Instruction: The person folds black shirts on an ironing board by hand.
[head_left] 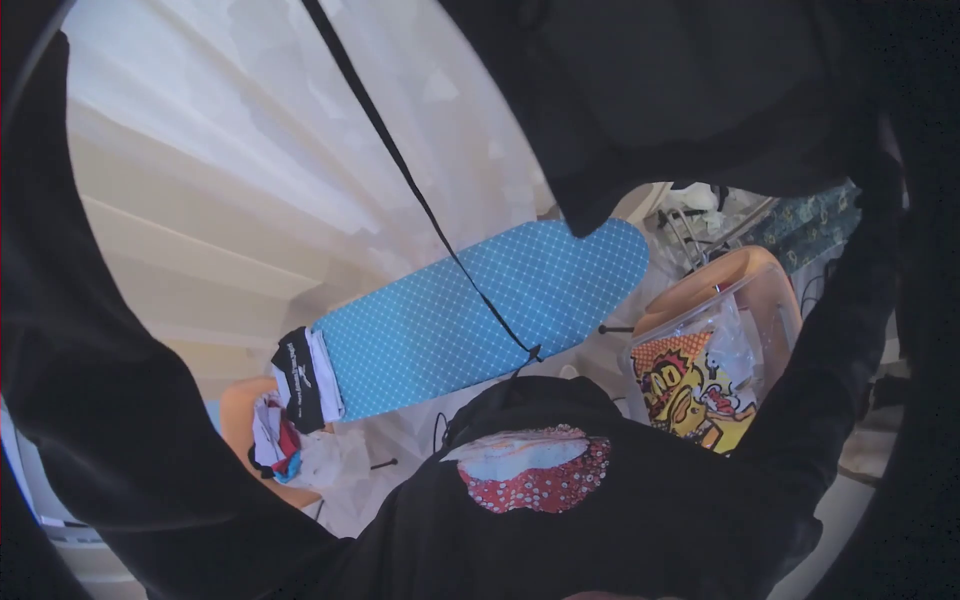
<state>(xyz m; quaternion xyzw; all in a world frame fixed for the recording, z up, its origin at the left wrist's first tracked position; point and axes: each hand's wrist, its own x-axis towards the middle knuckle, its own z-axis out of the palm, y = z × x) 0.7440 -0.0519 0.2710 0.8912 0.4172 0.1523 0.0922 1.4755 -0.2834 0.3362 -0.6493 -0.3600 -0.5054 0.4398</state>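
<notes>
Neither of my hands shows in the head view; both black sleeves rise along the sides, the left sleeve (110,350) and the right sleeve (835,330). A large piece of black cloth (680,100) hangs across the upper right, close to the camera. Whether a hand holds it is hidden. A thin black cord (400,165) runs down from the top edge and ends over the blue ironing board (480,300). Below is my black top (640,530) with a red and pale blue sparkly patch (535,470).
Folded clothes with a black band (302,380) lie on the board's left end. An orange chair (240,405) there carries more clothes. On the right, another orange chair (770,275) holds a clear bin with a yellow cartoon print (690,390). A pale curtain (230,200) hangs behind.
</notes>
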